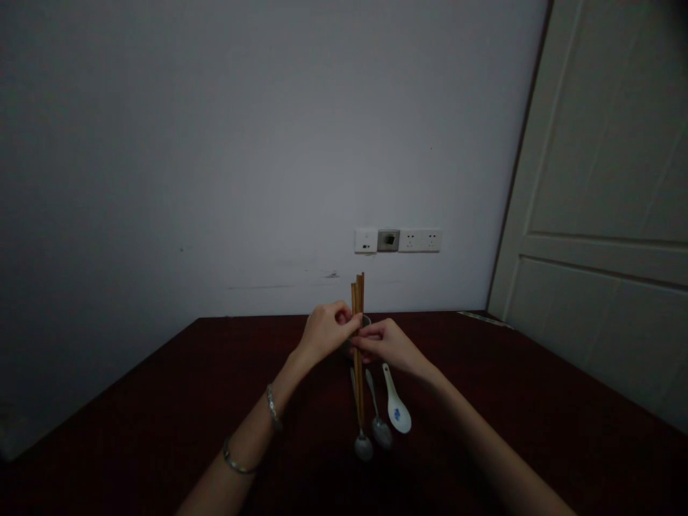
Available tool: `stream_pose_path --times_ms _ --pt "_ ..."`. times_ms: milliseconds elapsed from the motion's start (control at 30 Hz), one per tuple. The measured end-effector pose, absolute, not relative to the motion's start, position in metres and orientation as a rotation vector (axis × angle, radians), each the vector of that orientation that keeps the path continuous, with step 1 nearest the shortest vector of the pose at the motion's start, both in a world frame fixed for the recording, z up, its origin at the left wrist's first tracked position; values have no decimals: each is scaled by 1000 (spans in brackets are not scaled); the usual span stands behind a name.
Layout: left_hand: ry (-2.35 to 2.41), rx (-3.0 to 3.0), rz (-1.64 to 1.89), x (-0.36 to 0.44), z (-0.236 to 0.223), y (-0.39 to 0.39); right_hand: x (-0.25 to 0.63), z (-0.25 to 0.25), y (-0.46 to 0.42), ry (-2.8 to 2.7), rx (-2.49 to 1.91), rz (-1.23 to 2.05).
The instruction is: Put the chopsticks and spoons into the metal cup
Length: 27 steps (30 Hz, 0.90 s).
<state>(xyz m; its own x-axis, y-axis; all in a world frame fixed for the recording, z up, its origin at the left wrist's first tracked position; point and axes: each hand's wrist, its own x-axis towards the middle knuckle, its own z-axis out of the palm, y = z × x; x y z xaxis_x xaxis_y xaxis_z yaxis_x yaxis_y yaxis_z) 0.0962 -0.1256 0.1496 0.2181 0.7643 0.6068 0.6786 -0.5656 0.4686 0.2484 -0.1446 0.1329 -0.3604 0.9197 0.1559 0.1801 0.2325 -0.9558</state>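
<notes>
Several wooden chopsticks (pixel 360 387) stand in a narrow bundle, held near upright between my hands. My left hand (pixel 327 328) pinches them from the left, a little above the grip of my right hand (pixel 388 345), which closes on them from the right. Behind the fingers a bowl or cup (pixel 366 320) shows only part of its rim. Below my hands lie a long-handled metal spoon (pixel 364 448), partly covered by the chopsticks, a second metal spoon (pixel 381 432), and a white ceramic spoon (pixel 398 412) with a blue mark.
The dark red table (pixel 188 401) reaches back to a pale wall (pixel 269 143). A row of wall sockets (pixel 419 241) sits above its far edge. At the right stands a light panelled door (pixel 602 301); a thin strip (pixel 484 318) lies near the back right corner.
</notes>
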Motion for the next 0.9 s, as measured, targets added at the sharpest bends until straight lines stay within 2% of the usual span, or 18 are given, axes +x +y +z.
stream_pose_path --times_ms 300,500,900 --pt "905 1718 1335 90 159 -120 252 134 -146 -1769 -972 1243" --pt "774 1691 1259 95 157 -123 250 133 -145 -1795 -986 1261" --pt "837 1672 1198 92 163 -130 249 129 -145 -1851 -975 1294"
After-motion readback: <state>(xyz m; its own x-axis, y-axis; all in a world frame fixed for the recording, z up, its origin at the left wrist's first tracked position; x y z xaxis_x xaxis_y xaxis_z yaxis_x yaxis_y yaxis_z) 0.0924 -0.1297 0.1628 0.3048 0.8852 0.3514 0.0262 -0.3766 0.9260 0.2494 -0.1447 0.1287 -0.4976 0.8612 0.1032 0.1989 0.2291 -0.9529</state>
